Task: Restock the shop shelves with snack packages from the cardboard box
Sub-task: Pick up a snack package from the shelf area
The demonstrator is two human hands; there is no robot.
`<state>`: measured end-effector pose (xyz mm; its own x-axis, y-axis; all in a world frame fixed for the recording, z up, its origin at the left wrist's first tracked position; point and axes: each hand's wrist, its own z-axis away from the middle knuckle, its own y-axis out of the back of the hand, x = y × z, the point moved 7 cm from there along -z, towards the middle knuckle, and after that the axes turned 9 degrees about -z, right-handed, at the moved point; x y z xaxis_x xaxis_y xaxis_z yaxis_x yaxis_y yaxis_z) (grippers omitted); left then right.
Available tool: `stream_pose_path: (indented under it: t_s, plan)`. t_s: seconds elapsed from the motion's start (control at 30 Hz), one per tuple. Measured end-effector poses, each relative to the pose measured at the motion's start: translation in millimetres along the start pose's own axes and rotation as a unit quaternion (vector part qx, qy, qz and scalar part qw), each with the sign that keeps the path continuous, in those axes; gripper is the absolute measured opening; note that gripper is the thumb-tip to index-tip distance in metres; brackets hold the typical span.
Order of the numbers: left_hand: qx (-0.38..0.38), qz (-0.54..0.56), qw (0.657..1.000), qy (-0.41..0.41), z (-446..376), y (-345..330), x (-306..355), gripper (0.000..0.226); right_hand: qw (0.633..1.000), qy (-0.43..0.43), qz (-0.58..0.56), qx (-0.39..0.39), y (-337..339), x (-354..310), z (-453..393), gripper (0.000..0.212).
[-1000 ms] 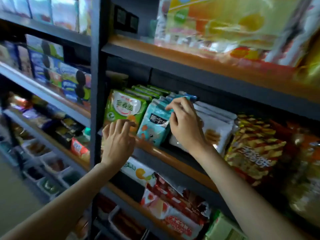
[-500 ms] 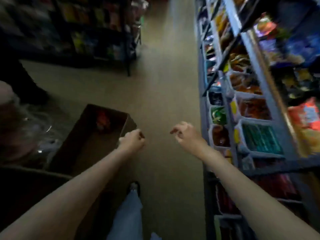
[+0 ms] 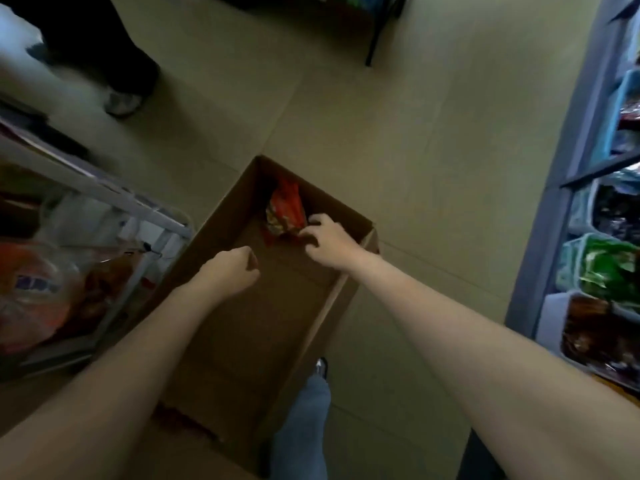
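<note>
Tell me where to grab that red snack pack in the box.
Take the red snack pack by its near lower edge, from above and the right, where the right hand already reaches. It stands against the far wall of the cardboard box, blocking other approaches.

A dim, pale tiled floor (image 3: 398,140) filled the aisle. A blue-grey shelving unit (image 3: 568,188) ran along the right edge, its bins holding dark and green packets. At the left stood a white wire rack (image 3: 104,192) with bagged goods. Another person's dark trouser leg and shoe (image 3: 123,102) showed at upper left.
</note>
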<state>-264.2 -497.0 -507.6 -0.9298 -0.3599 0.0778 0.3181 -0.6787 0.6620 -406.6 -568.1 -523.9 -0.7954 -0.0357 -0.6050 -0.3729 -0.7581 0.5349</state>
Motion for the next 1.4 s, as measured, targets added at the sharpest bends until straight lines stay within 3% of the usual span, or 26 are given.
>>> stream_pose_path:
  t_s: [0.07, 0.17, 0.43, 0.5, 0.6, 0.7, 0.77, 0.83, 0.87, 0.93, 1.0, 1.07, 1.2, 1.33, 1.4]
  plan:
    - [-0.011, -0.005, 1.0, 0.003, -21, -11, -9, 0.029, 1.0, 0.011, 0.004, 0.008, -17, 0, -44, 0.041]
    - [-0.006, 0.012, 1.0, 0.028, -35, -27, -31, 0.029, 0.997, -0.041, -0.048, 0.051, -41, 15, -86, 0.045]
    - [0.018, 0.055, 0.998, 0.022, -38, -48, -52, 0.027, 0.985, -0.084, -0.134, 0.062, -69, 35, -121, 0.064]
    - [0.038, 0.059, 0.997, 0.018, -38, -45, -43, 0.026, 0.981, -0.098, -0.148, 0.082, -60, 38, -118, 0.06]
    - [0.088, 0.071, 0.994, -0.003, -30, -26, -18, 0.033, 0.973, -0.083, -0.178, 0.122, -36, 30, -90, 0.034]
    - [0.163, 0.156, 0.974, -0.02, -11, 3, 11, 0.058, 0.958, -0.047, -0.226, 0.168, 10, 13, -33, 0.022]
    - [0.134, 0.26, 0.953, -0.076, 9, 17, 42, 0.086, 0.935, -0.036, -0.28, 0.215, 57, 9, 23, 0.031]
    - [0.022, 0.343, 0.918, -0.197, 43, 26, 100, 0.108, 0.911, -0.019, -0.353, 0.214, 103, 4, 91, 0.042]
    - [-0.028, 0.335, 0.907, -0.253, 66, 28, 134, 0.103, 0.9, -0.012, -0.389, 0.198, 122, 3, 128, 0.044]
    - [-0.088, 0.281, 0.897, -0.33, 123, 32, 202, 0.071, 0.896, 0.002, -0.397, 0.2, 157, 6, 210, 0.046]
    - [-0.145, 0.24, 0.876, -0.393, 194, 29, 267, 0.039, 0.894, 0.0, -0.361, 0.266, 191, 16, 306, 0.048]
    - [-0.194, 0.188, 0.85, -0.452, 275, 21, 325, 0.023, 0.876, -0.008, -0.316, 0.363, 220, 26, 417, 0.05]
    - [-0.201, 0.049, 0.783, -0.587, 465, 3, 428, 0.01, 0.777, -0.048, -0.262, 0.57, 233, 52, 677, 0.043]
    - [-0.197, -0.005, 0.688, -0.699, 641, -33, 501, 0.06, 0.619, -0.108, -0.23, 0.743, 166, 70, 914, 0.039]
    - [-0.229, -0.033, 0.643, -0.73, 721, -63, 526, 0.078, 0.571, -0.138, -0.248, 0.771, 114, 69, 995, 0.041]
